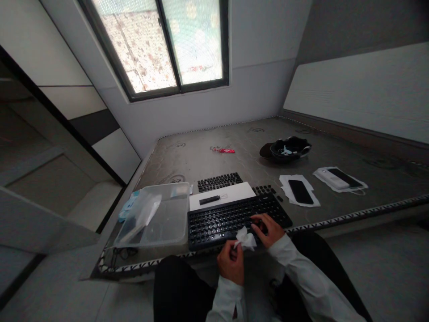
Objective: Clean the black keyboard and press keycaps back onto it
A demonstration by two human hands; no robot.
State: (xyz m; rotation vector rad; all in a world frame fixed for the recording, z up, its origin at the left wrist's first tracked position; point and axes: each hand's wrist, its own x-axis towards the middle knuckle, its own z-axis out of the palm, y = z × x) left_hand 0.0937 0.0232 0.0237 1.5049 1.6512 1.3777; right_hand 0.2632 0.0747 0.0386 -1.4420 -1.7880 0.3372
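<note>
A black keyboard [231, 220] lies at the near edge of a grey mattress-like surface [234, 152]. My left hand [230, 264] is closed on a crumpled white wipe [246, 238] held just in front of the keyboard's near edge. My right hand [268, 228] rests on the keyboard's right part with its fingers curled on the keys. Behind the keyboard lies a white sheet [223, 195] with a small black tool [209, 200] on it, and rows of loose black keycaps [219, 181] sit beyond it.
A clear plastic tray [157, 217] stands left of the keyboard. A phone on white paper [300, 191], a white device on paper [338, 179], a black cap [288, 149] and a red wrapper [224, 150] lie further back. A window is above.
</note>
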